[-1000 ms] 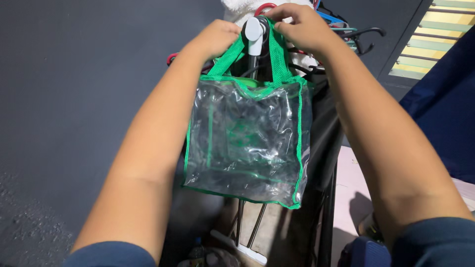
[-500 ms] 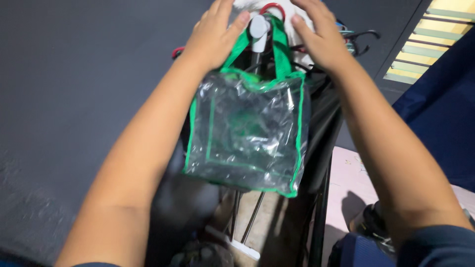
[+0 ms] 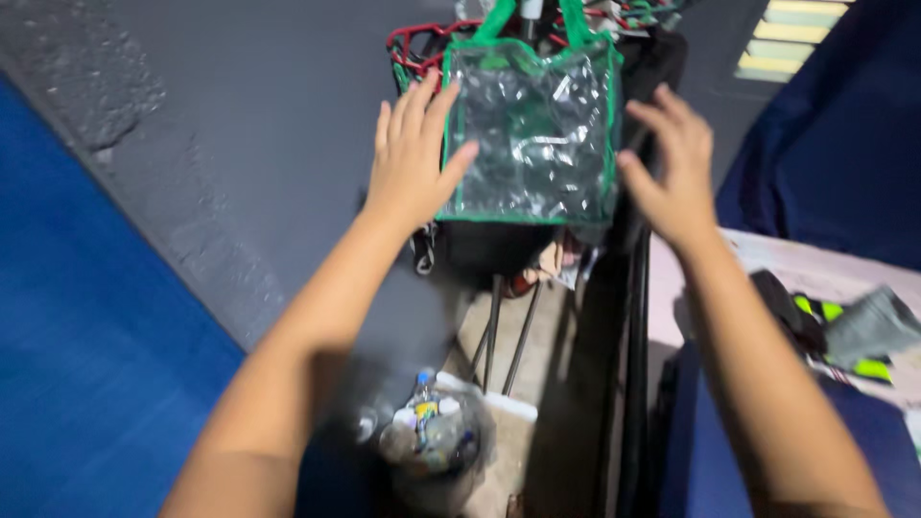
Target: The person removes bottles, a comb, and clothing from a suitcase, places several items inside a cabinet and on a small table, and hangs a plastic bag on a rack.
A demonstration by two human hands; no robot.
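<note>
Bag (image 3: 530, 134) hangs on the rack w/ its handles looped, so hanging looks done imo. Left hand (image 3: 414, 158) & right hand (image 3: 674, 173) spread, holding nothing, just flanking it.

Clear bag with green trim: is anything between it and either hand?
Nothing visible. The left hand lies at the bag's left edge, thumb on the plastic. The right hand is open just off its right edge, with only a small gap between.

Home laundry corner, hangers (image 3: 422, 48) on a rack, louvred window (image 3: 782, 43), bare concrete floor (image 3: 240, 115)
</note>
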